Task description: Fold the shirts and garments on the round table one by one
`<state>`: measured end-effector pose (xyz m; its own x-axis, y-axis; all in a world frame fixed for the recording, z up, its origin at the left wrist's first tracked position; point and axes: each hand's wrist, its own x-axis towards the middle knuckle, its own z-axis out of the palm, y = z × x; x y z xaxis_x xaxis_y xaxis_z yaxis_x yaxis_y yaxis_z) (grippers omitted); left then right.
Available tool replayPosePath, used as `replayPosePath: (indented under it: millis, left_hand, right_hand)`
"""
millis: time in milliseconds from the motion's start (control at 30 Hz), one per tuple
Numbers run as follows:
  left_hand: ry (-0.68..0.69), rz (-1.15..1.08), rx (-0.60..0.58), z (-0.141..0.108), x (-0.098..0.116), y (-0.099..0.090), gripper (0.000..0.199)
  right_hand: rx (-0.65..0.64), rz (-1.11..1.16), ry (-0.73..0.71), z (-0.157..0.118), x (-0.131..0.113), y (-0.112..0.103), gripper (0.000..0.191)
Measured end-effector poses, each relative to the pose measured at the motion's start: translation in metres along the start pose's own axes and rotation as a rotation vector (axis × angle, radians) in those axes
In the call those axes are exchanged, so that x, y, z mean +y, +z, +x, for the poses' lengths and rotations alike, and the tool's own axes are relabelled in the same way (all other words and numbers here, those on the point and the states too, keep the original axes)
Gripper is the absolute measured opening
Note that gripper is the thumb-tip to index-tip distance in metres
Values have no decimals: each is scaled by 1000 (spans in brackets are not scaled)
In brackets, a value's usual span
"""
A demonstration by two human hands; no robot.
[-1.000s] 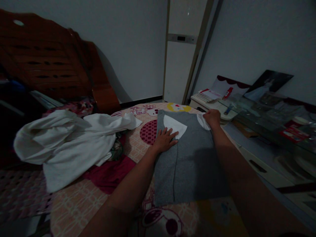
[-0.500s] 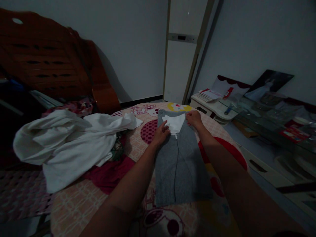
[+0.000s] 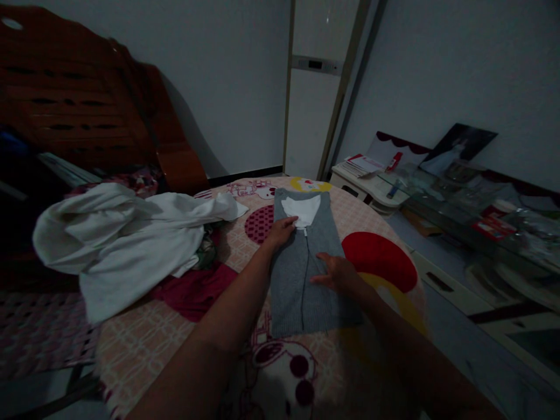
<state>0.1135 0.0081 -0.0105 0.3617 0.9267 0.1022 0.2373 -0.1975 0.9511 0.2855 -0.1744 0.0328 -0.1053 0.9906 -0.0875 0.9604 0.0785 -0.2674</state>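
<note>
A grey knitted garment [image 3: 289, 280] lies flat on the patterned tablecloth [image 3: 131, 361], folded into a long shape with a dark line down its front. White fabric [image 3: 304, 209] shows inside its neck opening, with a small white tab [image 3: 305, 231] below. My left hand [image 3: 282, 231] rests at the left edge of the neck, fingers on the grey and white cloth, holding nothing. Over the right half of the garment is my right hand [image 3: 335, 273], its fingers spread and nothing in them.
At the left, a heap of white cloth [image 3: 140, 239] lies over a maroon cloth [image 3: 195, 291]. Behind it stands a wooden chair [image 3: 74, 105]. To the right is a glass-topped cabinet [image 3: 455, 216] with papers [image 3: 361, 165] and small items.
My right hand has left the upper right corner of the garment and come down toward its middle, its fingers now spread. My left hand stays by the neck. The view has shifted slightly.
</note>
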Motion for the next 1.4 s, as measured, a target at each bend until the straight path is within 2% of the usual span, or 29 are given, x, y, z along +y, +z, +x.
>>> replayPosePath:
  millis: [67, 133, 200, 300, 467, 600, 867, 1000, 1067, 1167, 1300, 1400]
  left_hand:
    - [-8, 17, 2, 0, 3, 1, 47]
    - [-12, 20, -1, 1, 4, 1, 46]
    - [-10, 9, -10, 1, 5, 1, 43]
    - [-5, -35, -5, -1, 4, 2, 43]
    - [-13, -89, -5, -3, 4, 1, 43]
    - [-74, -152, 7, -3, 5, 0, 42]
    - [-87, -303, 15, -11, 6, -6, 47]
    - [-51, -367, 60, -9, 1, -7, 44]
    - [-51, -317, 82, -7, -2, -8, 41]
    - [-35, -74, 107, -5, -6, -9, 33]
    - [75, 245, 150, -7, -4, -7, 32]
    - [128, 361, 172, -13, 2, -7, 37]
  right_hand:
    - [-24, -75, 15, -20, -5, 0, 56]
    - [-26, -141, 19, -35, -6, 1, 42]
    - [-19, -194, 41, -46, -6, 3, 27]
    - [-2, -230, 107, -54, -5, 6, 17]
    - [11, -194, 93, -67, -13, 7, 35]
    - [-68, -187, 157, -72, -23, 6, 24]
    - [109, -68, 219, -73, -16, -20, 25]
    - [121, -61, 190, -78, -16, -21, 24]
    - [74, -63, 160, -78, -15, -14, 21]
    - [-5, -13, 115, -77, -12, -3, 18]
    - [62, 184, 92, -75, -10, 0, 21]
    - [21, 291, 40, -73, -9, -1, 14]
